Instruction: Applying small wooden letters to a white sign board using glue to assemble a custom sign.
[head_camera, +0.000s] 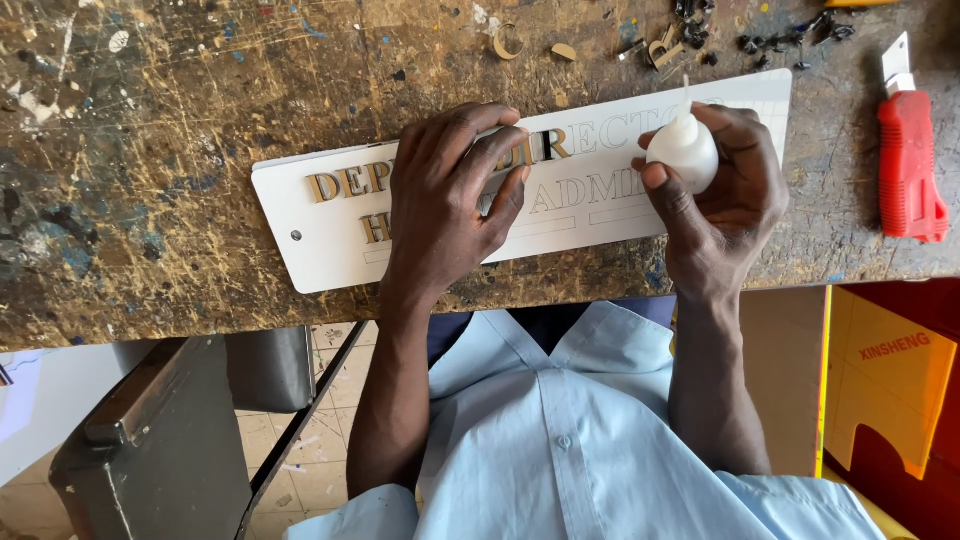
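Our left hand (450, 190) lies flat, palm down, on the white sign plate (330, 250), fingers together, fingertips (515, 150) pressing a gold letter (552, 146) in the top row. Our right hand (725, 190) is wrapped round a small white glue bottle (683, 150), thumb across its front, thin nozzle up and tilted slightly away from the plate. No glue visibly coming out.

The plate lies across the near edge of the scarred wooden bench (150, 120), tilted slightly, left end nearer us. Gold letters are already seated on the left of both rows; to the right there are only faint outlines.

How we'd do this step well, as we read it:
- Keep fingertip pressure straight down on the letter, not sideways, or it skates off its outline.
- Keep the palm weight on the plate so it can't pivot on the bench.
- Keep the nozzle up and off the white face while pressing; a drip there would show.
- Check the letter's edges against the outline and the neighbouring letters before the glue grabs.
- Go sparing on glue: squeeze-out around thin strokes looks hard to clean.

Further out: loose cut letters (510, 42) and dark offcuts (780, 35) lie on the bench beyond the plate, apart from it. A red utility knife (910, 165) lies well to the right, blade end away from us. A yellow card piece (885, 375) sits below the bench edge on the right.
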